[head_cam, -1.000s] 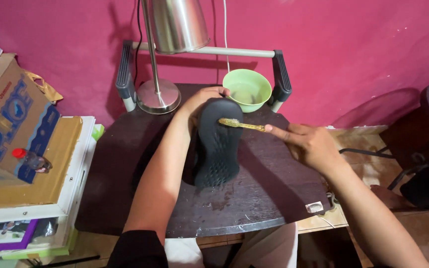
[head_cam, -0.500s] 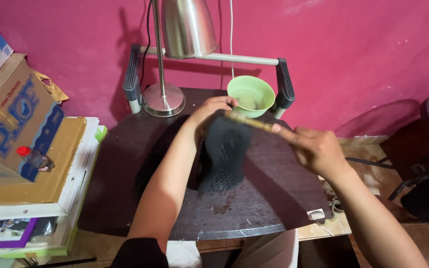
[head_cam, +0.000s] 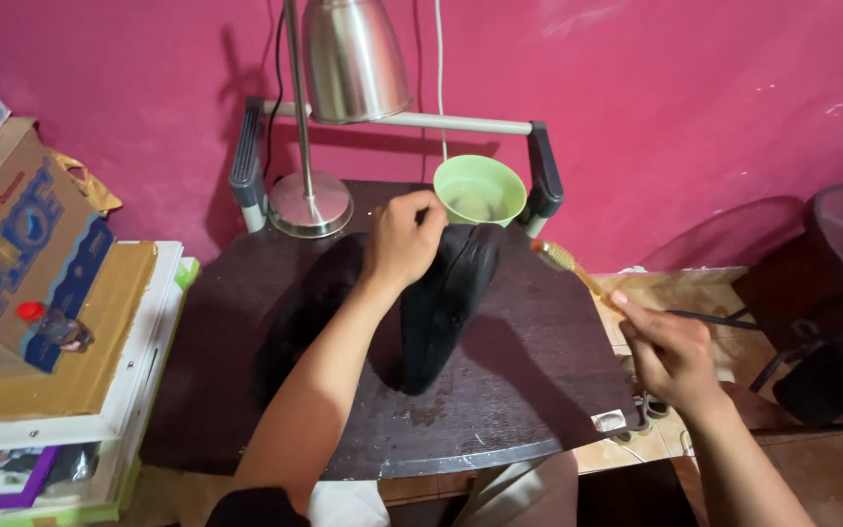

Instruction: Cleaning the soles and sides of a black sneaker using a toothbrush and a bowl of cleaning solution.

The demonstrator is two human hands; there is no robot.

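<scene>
A black shoe (head_cam: 446,307) stands tilted on its side on a dark wooden table (head_cam: 529,390), sole edge facing right. My left hand (head_cam: 404,237) grips the shoe's upper end. Off to the right of the shoe, my right hand (head_cam: 670,346) holds a small brush with a yellow handle (head_cam: 566,265), its bristle end pointing up and left, clear of the shoe. Just behind the shoe a pale green bowl (head_cam: 480,189) sits at the back of the table.
A metal desk lamp (head_cam: 319,200) stands at the back left of the table, its shade overhead. Cardboard boxes (head_cam: 21,244) and stacked boards with a small red-capped bottle (head_cam: 49,325) fill the left. A dark round stool (head_cam: 831,263) is at the right, against the pink wall.
My right hand has pulled the brush away from the shoe, to the right and toward me. My left hand has turned the shoe from sole-up onto its side.
</scene>
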